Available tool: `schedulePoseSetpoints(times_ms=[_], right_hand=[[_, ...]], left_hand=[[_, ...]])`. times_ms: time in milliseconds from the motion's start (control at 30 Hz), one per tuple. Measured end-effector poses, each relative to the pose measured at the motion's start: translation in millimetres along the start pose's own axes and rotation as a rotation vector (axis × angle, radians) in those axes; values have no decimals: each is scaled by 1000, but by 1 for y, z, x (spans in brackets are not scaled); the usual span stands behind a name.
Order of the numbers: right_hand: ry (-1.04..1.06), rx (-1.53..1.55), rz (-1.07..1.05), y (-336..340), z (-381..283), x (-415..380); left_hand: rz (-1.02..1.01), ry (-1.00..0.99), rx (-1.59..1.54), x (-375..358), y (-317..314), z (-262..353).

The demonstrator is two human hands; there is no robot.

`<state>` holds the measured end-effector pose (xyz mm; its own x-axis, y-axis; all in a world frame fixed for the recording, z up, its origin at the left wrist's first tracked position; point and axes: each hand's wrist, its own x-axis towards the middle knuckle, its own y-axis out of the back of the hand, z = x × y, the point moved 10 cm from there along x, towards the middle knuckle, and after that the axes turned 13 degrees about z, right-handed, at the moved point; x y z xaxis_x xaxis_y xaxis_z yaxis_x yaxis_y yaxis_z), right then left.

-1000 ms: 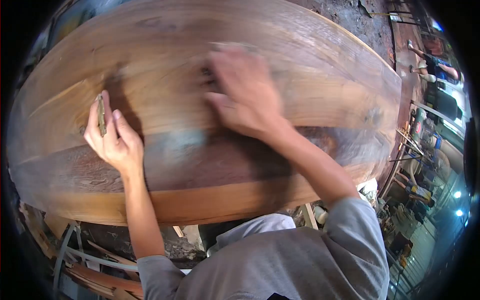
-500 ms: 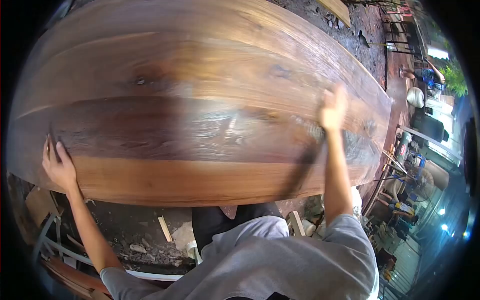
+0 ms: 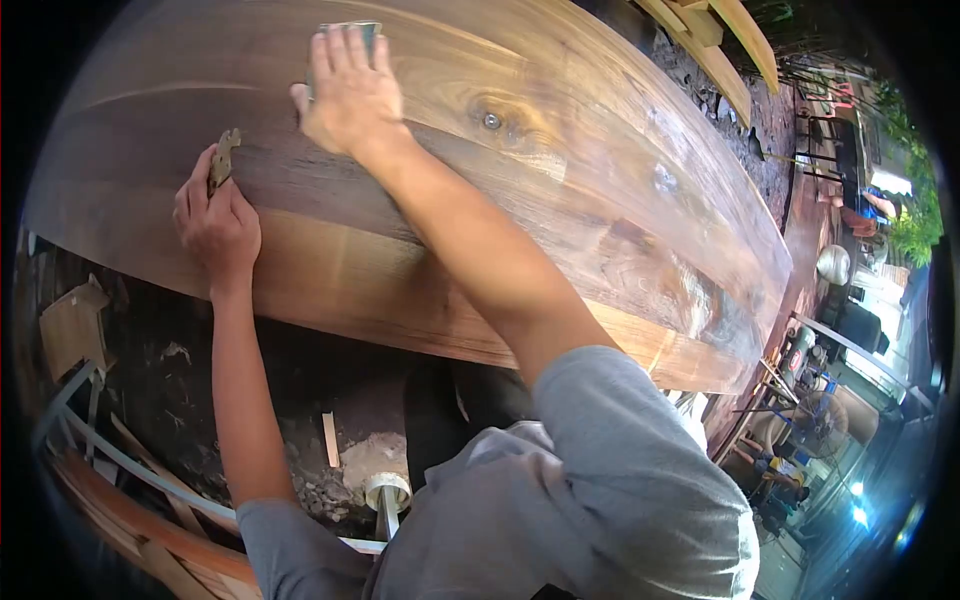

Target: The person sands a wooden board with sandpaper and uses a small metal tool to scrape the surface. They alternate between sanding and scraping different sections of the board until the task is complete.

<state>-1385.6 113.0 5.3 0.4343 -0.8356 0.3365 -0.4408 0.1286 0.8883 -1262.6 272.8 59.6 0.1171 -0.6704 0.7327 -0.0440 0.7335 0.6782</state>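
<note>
A long wooden tabletop point(image 3: 330, 250) of joined dark and light planks, with knots and a shiny sheen, stretches in front of me. My right hand point(image 3: 355, 105) presses flat on a greenish flat pad point(image 3: 371, 36) near the far side; most of the pad is hidden under the palm and fingers. Closer to the left end, my left hand point(image 3: 218, 225) pinches a small tan-brown, spotted piece with ragged edges point(image 3: 224, 165), held upright just over the wood. Its exact kind I cannot make out.
Wooden boards point(image 3: 720, 60) lie beyond the far edge. Below the near edge are a light wood strip point(image 3: 330, 440), rubble and a white pipe end point(image 3: 388, 490). A metal frame point(image 3: 90, 400) stands at lower left. A fan point(image 3: 820, 420) and people are off to the right.
My right hand has swept from the right end of the tabletop to the far left. My left hand has come up and right, now showing the tan-brown piece. My view has shifted.
</note>
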Motion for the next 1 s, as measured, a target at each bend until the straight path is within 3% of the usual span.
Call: schedulePoseSetpoints(times_ms=[100, 167, 200, 233, 267, 300, 333, 400, 467, 667, 733, 800, 900, 1000], right_hand=[[76, 4, -6, 8, 13, -16], [-96, 16, -34, 68, 76, -71], [-266, -148, -25, 116, 122, -106], [-52, -313, 187, 145, 169, -156], [-364, -319, -30, 175, 234, -189], [-448, -340, 212, 217, 292, -238], [-641, -426, 254, 242, 358, -298], [-794, -588, 239, 254, 410, -344], [-841, -582, 157, 224, 367, -299], [-281, -188, 31, 40, 65, -5], [-89, -100, 78, -16, -19, 69], [-6, -35, 176, -63, -81, 130], [25, -13, 99, -96, -136, 187], [64, 6, 118, -90, -130, 174]], left_hand=[[-9, -15, -21, -1, -1, -1], [-39, 4, -13, -3, -6, -4], [-39, 9, -14, 0, -5, -5], [-59, 35, -43, 3, -5, -4], [-86, 57, -77, 6, -6, -3], [-95, 58, -82, 7, -6, -2], [-114, 75, -77, 8, -8, -4], [-127, 109, -77, 12, -13, -5], [-126, 89, -109, 16, -13, -6], [-155, 50, -150, 22, -13, -11], [-147, 32, -136, 26, -12, -11], [-123, 133, -205, 26, -5, -22], [-156, 118, -251, 19, -9, -47], [-136, 14, -192, 34, -22, -117]])
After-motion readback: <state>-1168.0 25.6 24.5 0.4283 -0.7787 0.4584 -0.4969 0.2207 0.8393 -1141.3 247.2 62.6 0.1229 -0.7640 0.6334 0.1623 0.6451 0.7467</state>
